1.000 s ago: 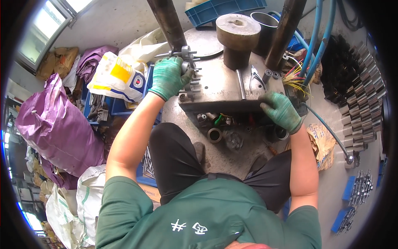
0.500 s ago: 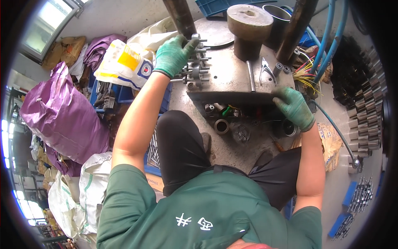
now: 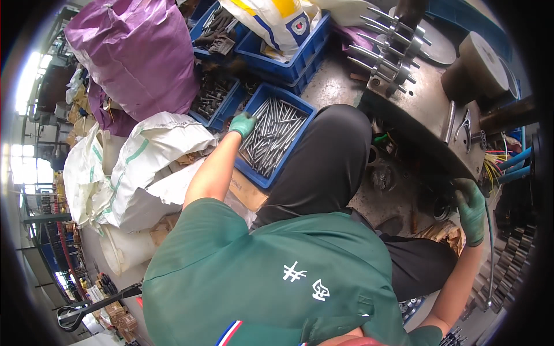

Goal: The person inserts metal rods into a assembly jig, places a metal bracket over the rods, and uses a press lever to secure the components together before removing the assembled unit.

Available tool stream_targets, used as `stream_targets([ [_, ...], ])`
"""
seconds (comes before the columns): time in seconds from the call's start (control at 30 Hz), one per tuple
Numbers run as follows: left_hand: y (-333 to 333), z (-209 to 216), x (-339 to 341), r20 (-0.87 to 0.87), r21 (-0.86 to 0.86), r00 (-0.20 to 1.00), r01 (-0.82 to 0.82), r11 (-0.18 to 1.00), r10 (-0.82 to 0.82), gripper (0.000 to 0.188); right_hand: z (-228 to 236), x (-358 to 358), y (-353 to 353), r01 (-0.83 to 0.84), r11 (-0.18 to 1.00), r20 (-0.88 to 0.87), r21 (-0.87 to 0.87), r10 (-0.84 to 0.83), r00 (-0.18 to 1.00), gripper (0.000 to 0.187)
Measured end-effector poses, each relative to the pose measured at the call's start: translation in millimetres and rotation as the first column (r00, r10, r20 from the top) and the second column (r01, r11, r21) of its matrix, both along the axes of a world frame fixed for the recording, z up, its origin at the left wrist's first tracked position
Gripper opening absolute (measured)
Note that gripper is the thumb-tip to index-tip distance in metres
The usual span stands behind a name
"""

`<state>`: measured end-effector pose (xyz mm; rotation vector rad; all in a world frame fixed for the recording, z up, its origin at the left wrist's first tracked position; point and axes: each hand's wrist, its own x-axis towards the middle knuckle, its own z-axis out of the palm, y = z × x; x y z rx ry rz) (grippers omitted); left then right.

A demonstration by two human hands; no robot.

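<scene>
At the near corner of a blue crate (image 3: 261,177) of long metal rods (image 3: 271,135), beside the person's knee, the left hand (image 3: 243,124) curls its gloved fingers (image 3: 236,123) down among them; whether it grips one is hidden. Opposite, the right hand (image 3: 472,210) clasps the bench (image 3: 424,109) edge, fingers wrapped under.

Green gloves, green shirt, black trousers

Left hand: the green-gloved left hand (image 3: 243,124) sits at the left edge of the blue plastic crate of long steel pins (image 3: 276,136).
Crate: left of the round grey steel machine table (image 3: 427,109).
Right hand: the green-gloved right hand (image 3: 471,210) rests on the table's near right rim.
Sacks: the white woven sacks (image 3: 135,173) lie left of the crate, with the purple plastic bag (image 3: 138,55) beyond them.
</scene>
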<state>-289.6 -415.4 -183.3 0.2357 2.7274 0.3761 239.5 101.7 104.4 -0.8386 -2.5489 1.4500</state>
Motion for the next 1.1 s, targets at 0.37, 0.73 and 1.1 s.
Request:
stream_targets([
  [0.37,-3.1,-69.5,130.2,0.178,-0.266,0.983,0.088,0.96,-0.041,0.067,-70.3,35.5,15.1,-0.083,0.996,0.224,-0.038,0.09,0.97,0.019],
  [0.73,11.7,-87.3,163.7,-0.01,-0.152,0.997,-0.079,0.985,0.078,0.052,-52.0,19.7,42.4,0.243,0.954,-0.091,0.175,-0.23,0.969,0.026],
  [1.1,-49.2,-132.5,101.4,0.888,0.236,0.387,-0.848,0.475,0.249,0.012,-30.0,-67.0,94.3,0.47,0.497,-0.463,0.73,-0.147,0.874,0.029],
])
